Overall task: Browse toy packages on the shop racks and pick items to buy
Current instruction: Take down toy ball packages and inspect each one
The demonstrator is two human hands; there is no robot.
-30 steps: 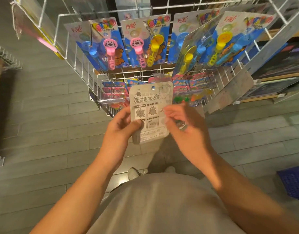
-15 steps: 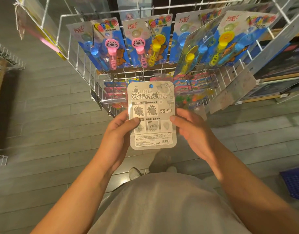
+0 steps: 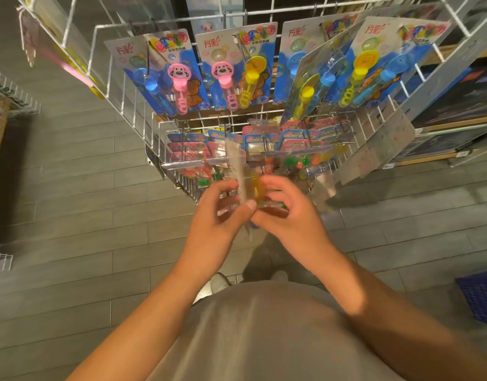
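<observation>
A grey toy package (image 3: 240, 171) with a clear blister and a yellowish item inside stands edge-on to me, blurred by motion. My left hand (image 3: 223, 215) pinches its lower edge, thumb in front. My right hand (image 3: 287, 213) holds it from the right side with curled fingers. Both hands are in front of the white wire rack (image 3: 154, 116). On the rack's upper row hang blue bubble-wand packages (image 3: 236, 67). On its lower row hang small red and blue toy packages (image 3: 264, 141).
A grey plank floor (image 3: 72, 243) lies below. A blue plastic basket (image 3: 481, 295) stands at the right edge. Wooden shelves with dark boxes (image 3: 462, 105) are behind the rack on the right. Another wire rack (image 3: 14, 92) shows at far left.
The package faced me with its printed back flat half a second ago; now it is turned edge-on between both hands, which have come closer together.
</observation>
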